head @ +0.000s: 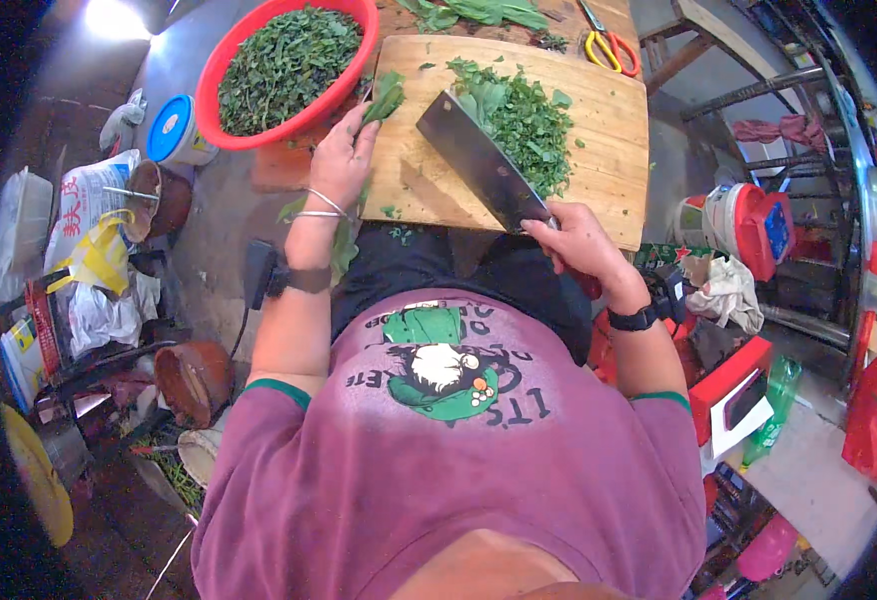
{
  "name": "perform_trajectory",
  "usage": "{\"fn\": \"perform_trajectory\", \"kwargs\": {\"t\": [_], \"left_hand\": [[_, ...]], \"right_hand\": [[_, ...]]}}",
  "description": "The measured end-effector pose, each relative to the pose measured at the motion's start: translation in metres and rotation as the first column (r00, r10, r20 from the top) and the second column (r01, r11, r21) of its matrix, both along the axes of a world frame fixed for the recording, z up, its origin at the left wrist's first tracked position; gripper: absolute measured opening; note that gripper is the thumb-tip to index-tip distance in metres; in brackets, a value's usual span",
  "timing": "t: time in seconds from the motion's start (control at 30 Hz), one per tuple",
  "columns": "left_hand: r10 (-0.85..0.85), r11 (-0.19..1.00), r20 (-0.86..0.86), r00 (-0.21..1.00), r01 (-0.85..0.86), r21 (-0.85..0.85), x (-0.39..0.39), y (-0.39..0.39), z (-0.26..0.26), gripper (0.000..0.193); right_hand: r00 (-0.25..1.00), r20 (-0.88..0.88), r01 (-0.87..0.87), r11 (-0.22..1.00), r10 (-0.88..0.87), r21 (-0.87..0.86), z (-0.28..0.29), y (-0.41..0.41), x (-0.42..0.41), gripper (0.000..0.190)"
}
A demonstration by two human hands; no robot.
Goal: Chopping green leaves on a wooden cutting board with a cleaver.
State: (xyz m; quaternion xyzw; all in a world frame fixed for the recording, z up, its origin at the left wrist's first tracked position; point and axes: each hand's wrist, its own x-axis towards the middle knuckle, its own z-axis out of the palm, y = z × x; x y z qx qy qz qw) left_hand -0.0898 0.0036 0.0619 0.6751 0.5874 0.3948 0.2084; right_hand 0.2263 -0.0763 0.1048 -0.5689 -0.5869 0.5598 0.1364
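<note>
My right hand [581, 240] grips the handle of a broad cleaver [480, 161]. Its dark blade slants over a wooden cutting board [438, 202], beside a heap of chopped greens [532, 131]. A few larger leaf pieces lie at the heap's upper left. At the board's left edge, my left hand [342, 154] holds a bunch of green leaves [386, 97] between thumb and fingers. More leaf [344, 247] hangs below that hand, by the wrist. To the left of the board, a red plastic basin [213, 124] is filled with chopped greens [288, 67].
Scissors with yellow and red handles [611, 56] lie beyond the board's far right corner. Whole leaves [476, 11] rest on the wooden table [570, 15] behind it. A blue-lidded bucket [176, 131] stands at left. Metal racks [768, 90] and a red-and-white bucket [723, 221] are at right.
</note>
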Motion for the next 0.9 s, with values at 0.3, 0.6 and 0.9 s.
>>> {"fn": "perform_trajectory", "kwargs": {"t": [0.3,0.6,0.9], "left_hand": [[-0.214,0.97,-0.158,0.964,0.191,-0.151,0.042,-0.007,-0.02,0.032],[-0.138,0.99,-0.334,0.932,0.138,-0.025,0.067,-0.016,-0.041,0.024],[-0.128,0.974,-0.279,0.952,0.173,0.144,0.074,-0.016,-0.026,0.025]], "right_hand": [[0.976,0.145,0.148,0.984,-0.161,0.098,-0.008,0.003,0.019,0.025],[0.954,0.25,0.075,0.942,-0.163,0.328,0.008,-0.001,-0.005,0.021],[0.851,0.524,-0.263,0.835,-0.036,0.484,-0.009,-0.006,-0.029,0.016]]}}
